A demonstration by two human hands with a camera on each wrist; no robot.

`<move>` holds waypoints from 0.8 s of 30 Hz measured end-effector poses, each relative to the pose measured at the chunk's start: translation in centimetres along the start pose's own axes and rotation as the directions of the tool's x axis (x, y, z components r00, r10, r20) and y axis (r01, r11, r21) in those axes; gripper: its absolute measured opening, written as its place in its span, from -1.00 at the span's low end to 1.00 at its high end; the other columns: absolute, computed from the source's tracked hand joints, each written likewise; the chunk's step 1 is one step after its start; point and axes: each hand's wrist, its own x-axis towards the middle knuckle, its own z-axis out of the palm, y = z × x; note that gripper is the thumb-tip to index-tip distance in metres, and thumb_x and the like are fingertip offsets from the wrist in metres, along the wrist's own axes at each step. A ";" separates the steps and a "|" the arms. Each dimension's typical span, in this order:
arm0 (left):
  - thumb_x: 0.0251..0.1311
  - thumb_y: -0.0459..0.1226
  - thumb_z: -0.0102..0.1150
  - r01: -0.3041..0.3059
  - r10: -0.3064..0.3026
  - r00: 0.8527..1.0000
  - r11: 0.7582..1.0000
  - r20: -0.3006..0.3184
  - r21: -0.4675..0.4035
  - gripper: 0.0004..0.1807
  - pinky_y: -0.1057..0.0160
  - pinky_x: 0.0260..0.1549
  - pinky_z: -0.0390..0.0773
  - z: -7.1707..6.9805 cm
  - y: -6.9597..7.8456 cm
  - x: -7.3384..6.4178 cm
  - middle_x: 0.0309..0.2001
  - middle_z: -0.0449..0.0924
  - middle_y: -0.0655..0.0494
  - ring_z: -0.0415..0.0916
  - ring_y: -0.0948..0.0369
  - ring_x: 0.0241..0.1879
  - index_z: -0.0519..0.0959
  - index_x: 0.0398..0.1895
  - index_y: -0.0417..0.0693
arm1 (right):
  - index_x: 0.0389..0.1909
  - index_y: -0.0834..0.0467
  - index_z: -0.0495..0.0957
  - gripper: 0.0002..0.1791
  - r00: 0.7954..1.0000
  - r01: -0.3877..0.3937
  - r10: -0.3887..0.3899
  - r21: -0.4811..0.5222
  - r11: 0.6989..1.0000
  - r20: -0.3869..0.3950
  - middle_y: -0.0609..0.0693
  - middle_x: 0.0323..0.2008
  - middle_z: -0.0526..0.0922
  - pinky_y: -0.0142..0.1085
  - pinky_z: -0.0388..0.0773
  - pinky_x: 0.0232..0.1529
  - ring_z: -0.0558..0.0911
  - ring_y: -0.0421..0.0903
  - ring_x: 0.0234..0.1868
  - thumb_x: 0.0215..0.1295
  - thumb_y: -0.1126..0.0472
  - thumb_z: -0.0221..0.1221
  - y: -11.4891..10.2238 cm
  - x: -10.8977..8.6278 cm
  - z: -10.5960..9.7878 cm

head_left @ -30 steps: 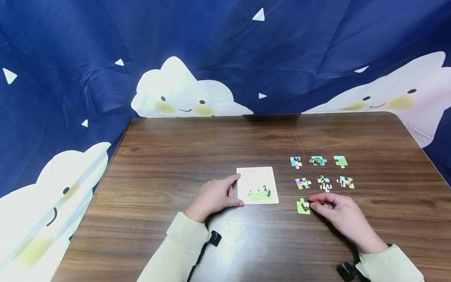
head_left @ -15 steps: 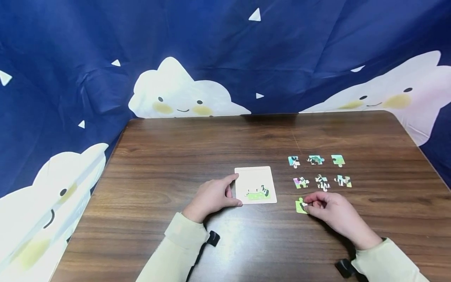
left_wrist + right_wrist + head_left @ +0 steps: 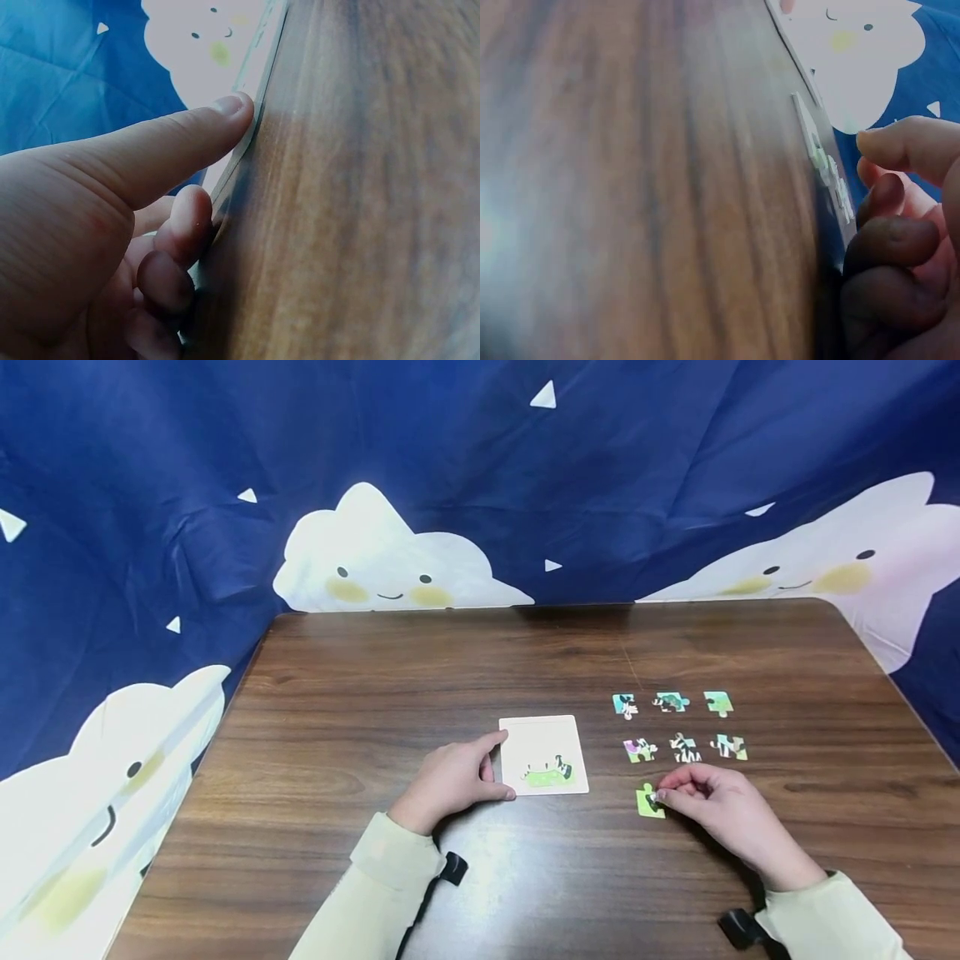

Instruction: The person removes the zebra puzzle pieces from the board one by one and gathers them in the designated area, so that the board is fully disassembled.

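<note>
My left hand touches the left side of a white square puzzle tray. Its index finger is at the upper left edge, its thumb straight against the lower left corner. A small printed animal on green shows near the tray's lower right. My right hand is just right of a green jigsaw piece, thumb and index fingertips overlapping its right edge in the head view. In the right wrist view a gap shows between the thumb and the piece lying flat on the table; the other fingers are loosely curled.
Beyond the right hand, several jigsaw pieces lie in two rows: a pink-and-green one, zebra-striped ones and a green corner one among them. They rest on a brown wooden table. A blue cloth with clouds hangs behind.
The right hand shifts slightly left, then back right; the green piece ends a little further right and turned slightly. The left hand and tray keep their place.
</note>
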 end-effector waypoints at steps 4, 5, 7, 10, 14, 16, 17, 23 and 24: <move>-0.07 0.14 0.50 0.000 0.000 1.000 1.000 0.002 0.000 -0.06 0.28 -0.37 0.43 0.0 0.0 -0.1 -0.56 0.49 0.52 0.42 0.43 -0.56 0.39 0.43 0.12 | -0.31 0.17 0.66 -0.92 0.999 0.030 -0.030 -0.011 1.000 -0.041 -0.17 -0.52 0.55 -0.40 0.38 -0.47 0.44 -0.31 -0.52 0.27 0.24 0.33 -0.4 0.0 0.4; -0.07 0.15 0.50 0.000 0.000 1.000 1.000 0.003 0.001 -0.06 0.28 -0.37 0.43 0.0 0.0 -0.1 -0.56 0.49 0.52 0.43 0.43 -0.56 0.39 0.43 0.12 | -0.31 0.16 0.66 -0.93 0.998 0.039 -0.039 -0.014 0.999 -0.048 -0.17 -0.52 0.56 -0.40 0.38 -0.47 0.45 -0.31 -0.52 0.27 0.24 0.33 -0.6 0.1 0.5; -0.07 0.14 0.50 -0.002 0.002 1.000 1.000 0.003 0.000 -0.07 0.28 -0.37 0.43 0.0 0.0 -0.1 -0.56 0.49 0.52 0.43 0.43 -0.55 0.40 0.42 0.12 | -0.31 0.15 0.66 -0.94 0.997 0.055 -0.056 -0.014 0.998 -0.059 -0.16 -0.52 0.58 -0.39 0.37 -0.49 0.45 -0.30 -0.53 0.27 0.24 0.33 -1.0 0.2 0.7; -0.07 0.14 0.50 0.000 0.000 1.000 1.000 0.005 -0.004 -0.07 0.27 -0.37 0.43 0.0 0.1 0.0 -0.57 0.49 0.52 0.42 0.43 -0.56 0.40 0.42 0.12 | -0.31 0.16 0.66 -0.93 0.995 0.080 -0.080 -0.001 0.997 -0.067 -0.16 -0.55 0.55 -0.38 0.37 -0.51 0.44 -0.29 -0.56 0.26 0.26 0.35 -1.6 0.4 1.2; -0.07 0.13 0.50 0.002 -0.002 1.000 1.000 0.004 -0.009 -0.08 0.26 -0.38 0.43 -0.1 0.1 0.0 -0.57 0.48 0.52 0.42 0.43 -0.56 0.41 0.41 0.11 | -0.32 0.15 0.67 -0.92 0.991 0.111 -0.110 0.008 0.994 -0.074 -0.16 -0.58 0.48 -0.37 0.35 -0.53 0.40 -0.28 -0.59 0.21 0.27 0.38 -2.5 0.8 2.1; -0.07 0.13 0.50 0.003 -0.003 1.000 1.000 0.003 -0.007 -0.09 0.26 -0.38 0.43 -0.1 0.1 -0.1 -0.57 0.48 0.52 0.42 0.42 -0.56 0.41 0.41 0.11 | -0.33 0.14 0.67 -0.92 0.990 0.124 -0.123 0.004 0.992 -0.074 -0.16 -0.57 0.47 -0.37 0.34 -0.53 0.40 -0.28 -0.58 0.19 0.27 0.39 -3.0 1.1 2.6; -0.07 0.13 0.50 0.003 -0.003 1.000 1.000 0.003 -0.007 -0.09 0.26 -0.38 0.43 -0.1 0.1 -0.1 -0.57 0.48 0.52 0.42 0.42 -0.56 0.42 0.41 0.11 | -0.33 0.13 0.67 -0.92 0.989 0.129 -0.128 0.003 0.992 -0.072 -0.15 -0.56 0.48 -0.37 0.35 -0.53 0.40 -0.27 -0.58 0.19 0.28 0.39 -3.2 1.2 2.8; -0.07 0.14 0.50 0.003 -0.003 1.000 1.000 -0.001 -0.011 -0.08 0.26 -0.37 0.43 -0.1 0.1 -0.1 -0.56 0.48 0.52 0.42 0.42 -0.55 0.41 0.41 0.11 | -0.34 0.10 0.68 -0.92 0.987 0.159 -0.159 -0.012 0.987 -0.034 -0.16 -0.53 0.49 -0.38 0.37 -0.50 0.41 -0.28 -0.54 0.16 0.29 0.39 -4.3 2.1 4.2; -0.07 0.14 0.50 0.002 -0.002 1.000 1.000 -0.002 -0.010 -0.08 0.26 -0.37 0.43 -0.1 0.1 -0.1 -0.56 0.48 0.52 0.42 0.43 -0.55 0.41 0.41 0.11 | -0.34 0.10 0.68 -0.91 0.986 0.166 -0.166 -0.017 0.986 -0.032 -0.16 -0.53 0.49 -0.39 0.37 -0.50 0.41 -0.29 -0.54 0.16 0.29 0.39 -4.5 2.2 4.5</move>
